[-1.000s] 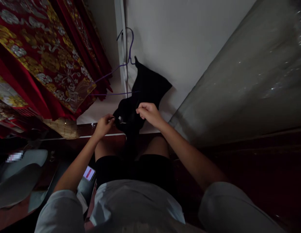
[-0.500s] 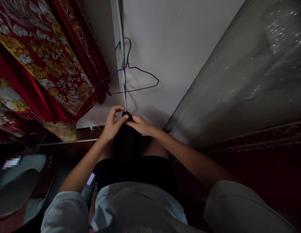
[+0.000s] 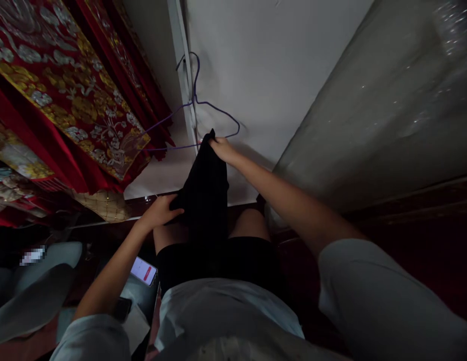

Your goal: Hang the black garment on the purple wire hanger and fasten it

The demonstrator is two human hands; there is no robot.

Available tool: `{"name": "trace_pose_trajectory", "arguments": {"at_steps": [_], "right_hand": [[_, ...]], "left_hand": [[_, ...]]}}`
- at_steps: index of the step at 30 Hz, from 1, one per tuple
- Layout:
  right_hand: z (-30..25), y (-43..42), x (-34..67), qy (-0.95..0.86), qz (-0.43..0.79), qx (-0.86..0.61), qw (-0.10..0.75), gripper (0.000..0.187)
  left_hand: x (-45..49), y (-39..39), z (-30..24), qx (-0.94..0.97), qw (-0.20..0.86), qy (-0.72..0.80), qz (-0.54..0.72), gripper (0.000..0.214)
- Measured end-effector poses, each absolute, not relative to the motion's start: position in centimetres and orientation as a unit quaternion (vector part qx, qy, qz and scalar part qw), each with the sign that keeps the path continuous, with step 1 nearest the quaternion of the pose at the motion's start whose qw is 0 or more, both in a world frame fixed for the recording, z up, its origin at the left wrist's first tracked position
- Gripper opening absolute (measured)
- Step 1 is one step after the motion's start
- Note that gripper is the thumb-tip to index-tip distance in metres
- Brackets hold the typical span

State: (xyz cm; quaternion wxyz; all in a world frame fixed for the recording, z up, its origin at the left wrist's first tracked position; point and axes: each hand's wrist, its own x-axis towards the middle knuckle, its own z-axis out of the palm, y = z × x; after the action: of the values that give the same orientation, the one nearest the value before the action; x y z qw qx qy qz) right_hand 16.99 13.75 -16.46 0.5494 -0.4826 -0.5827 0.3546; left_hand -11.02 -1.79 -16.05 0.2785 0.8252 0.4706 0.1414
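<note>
A black garment (image 3: 206, 190) hangs folded lengthwise between my hands. My right hand (image 3: 220, 148) pinches its top end, raised right up against the bottom bar of a purple wire hanger (image 3: 214, 108). The hanger's hook is caught on a white frame (image 3: 182, 75) against the pale wall. My left hand (image 3: 160, 210) is closed on the garment's lower left edge, above my knees. The rest of the cloth drops dark over my lap.
Red and gold embroidered fabric (image 3: 63, 85) hangs at the left. A shiny grey plastic sheet (image 3: 376, 110) covers the right side. A phone with a lit screen (image 3: 143, 271) lies by my left thigh, near grey cushions (image 3: 33, 286). Dark wooden trim runs along the wall base.
The garment came off the hanger and was gathered into a narrow strip at my lap. Now my right hand has lifted its top end up to the hanger's bar, while my left slid lower.
</note>
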Motion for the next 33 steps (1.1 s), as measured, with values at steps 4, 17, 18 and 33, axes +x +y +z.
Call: {"name": "trace_pose_trajectory", "arguments": {"at_steps": [4, 17, 18, 33], "right_hand": [[-17.7, 12.8, 19.4, -0.570, 0.333, -0.545, 0.516, 0.054], [-13.9, 7.5, 25.6, -0.604, 0.236, -0.570, 0.504, 0.046], [-14.1, 7.2, 25.4, -0.607, 0.240, -0.563, 0.506, 0.047], [-12.1, 2.5, 28.0, -0.708, 0.057, -0.475, 0.519, 0.044]], "left_hand": [[-13.0, -0.8, -14.8, 0.803, 0.182, 0.559, 0.096, 0.026], [-10.4, 6.8, -8.4, 0.774, -0.011, 0.463, 0.431, 0.019], [-9.7, 7.2, -7.7, 0.773, -0.007, 0.445, 0.451, 0.016], [-6.1, 12.8, -9.6, 0.837, -0.011, 0.401, 0.373, 0.027]]}}
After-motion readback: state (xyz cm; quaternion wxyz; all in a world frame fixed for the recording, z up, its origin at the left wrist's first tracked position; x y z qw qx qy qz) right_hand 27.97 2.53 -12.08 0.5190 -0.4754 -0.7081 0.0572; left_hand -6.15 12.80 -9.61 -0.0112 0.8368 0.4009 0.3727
